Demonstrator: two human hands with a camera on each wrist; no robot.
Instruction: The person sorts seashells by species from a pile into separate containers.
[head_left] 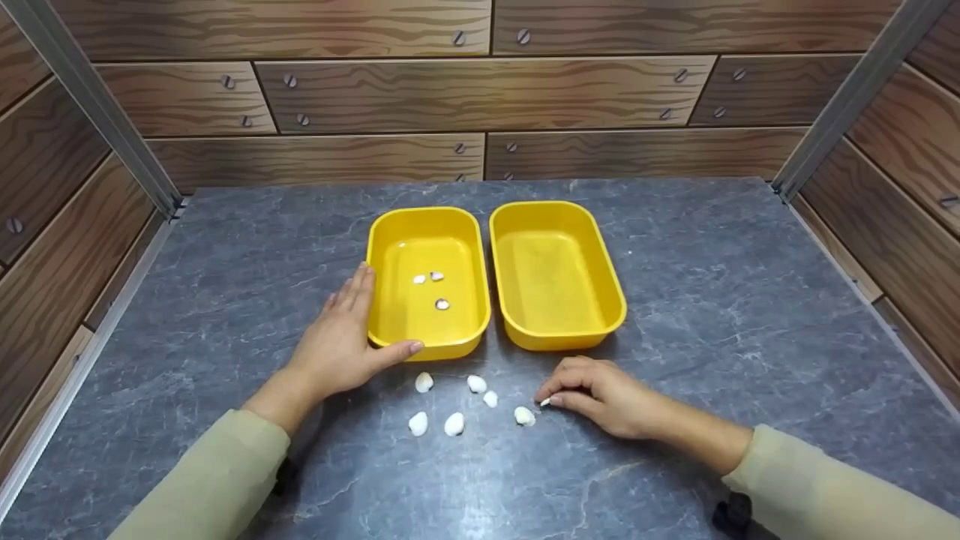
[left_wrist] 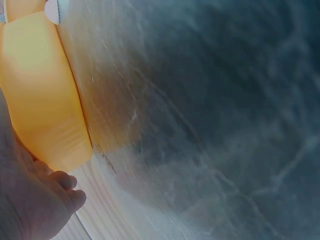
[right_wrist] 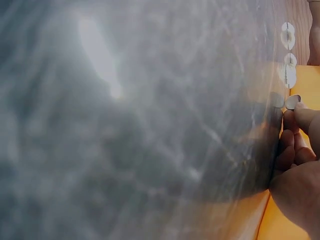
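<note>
Between thumb and fingertips my right hand (head_left: 600,397) pinches a small white seashell (right_wrist: 293,102), low over the table. Just left of it lies a white seashell (head_left: 525,416), one of several scattered in front of the containers. My left hand (head_left: 337,341) rests against the left yellow container (head_left: 429,351), its straight fingers along the left side and the thumb at the near rim. Inside that container are three small shells: a pale one (head_left: 419,279), and two with dark markings, a farther one (head_left: 436,276) and a nearer one (head_left: 442,304).
A second yellow container (head_left: 559,341) stands just right of the first, a narrow gap between them, with nothing seen inside. Both sit on a grey marbled table (head_left: 720,300). Wood-patterned walls (head_left: 480,94) and metal posts (head_left: 112,112) enclose the back and sides.
</note>
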